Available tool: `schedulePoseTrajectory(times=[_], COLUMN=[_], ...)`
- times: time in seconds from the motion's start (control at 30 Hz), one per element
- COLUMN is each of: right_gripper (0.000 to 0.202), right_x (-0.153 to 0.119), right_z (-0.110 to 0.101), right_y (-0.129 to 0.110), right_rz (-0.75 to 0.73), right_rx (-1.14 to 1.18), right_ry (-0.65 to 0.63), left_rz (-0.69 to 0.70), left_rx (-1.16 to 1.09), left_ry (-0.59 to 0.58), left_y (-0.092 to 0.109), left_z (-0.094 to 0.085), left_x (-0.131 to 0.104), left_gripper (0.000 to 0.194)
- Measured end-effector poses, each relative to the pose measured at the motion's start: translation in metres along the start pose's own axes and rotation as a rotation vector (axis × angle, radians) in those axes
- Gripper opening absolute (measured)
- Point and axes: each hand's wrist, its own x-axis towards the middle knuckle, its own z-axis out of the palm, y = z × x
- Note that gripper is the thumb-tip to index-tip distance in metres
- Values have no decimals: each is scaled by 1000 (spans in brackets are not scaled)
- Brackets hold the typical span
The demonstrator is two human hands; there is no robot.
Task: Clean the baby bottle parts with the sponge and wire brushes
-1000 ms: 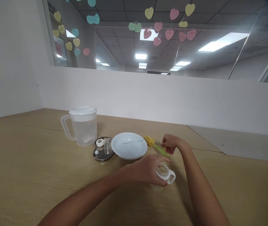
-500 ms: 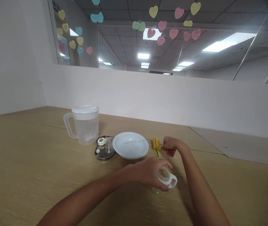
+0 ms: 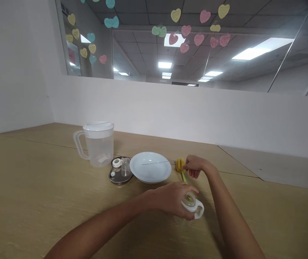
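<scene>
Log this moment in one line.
left hand: holding bottle; right hand: at brush head; tray: left of plate; jug: lidded

"What's the bottle (image 3: 191, 206) like?"
"Clear and open-mouthed, with a white collar and a looped white handle. Mouth up; most of the body is hidden."
"And the brush (image 3: 180, 165)?"
"Yellow head, thin green handle. Its head is toward the table's (image 3: 62, 201) far edge; the bottle is farther from that edge."
"Handle inside the bottle?"
"Green shows at the mouth; inside or behind, I can't tell."
</scene>
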Motion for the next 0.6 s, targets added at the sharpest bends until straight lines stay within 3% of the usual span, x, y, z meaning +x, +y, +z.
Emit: schedulePoseTrajectory(times=[0.1,0.17,0.23,0.33,0.47,0.53,0.6], right_gripper=[22,22,22,22,22,25,32], right_x=[-1,-1,0,3,12,18,24], right_z=[1,2,2,2,4,7,12], right_y=[-2,-2,-1,0,-3,-5,-7], right_rz=[-5,-11,-24,-56,-112,-138,-166], right_rx=[-8,-13,-17,-20,-27,-31,-35], right_ry=[5,20,46,113,257,341,417], left_rz=[29,48,31,-117,-321,-525,-613], left_rx=[37,29,-4,1,267,501,555], left_ry=[-14,-10,6,258,560,520,443], left_y=[7,16,25,25,-16,-49,-82], left_z=[-8,-25,-54,-107,-164,-175,-177], left_x=[-1,-4,-9,-23,-49,-59,-67], left_gripper=[62,67,69,54,33,34,29])
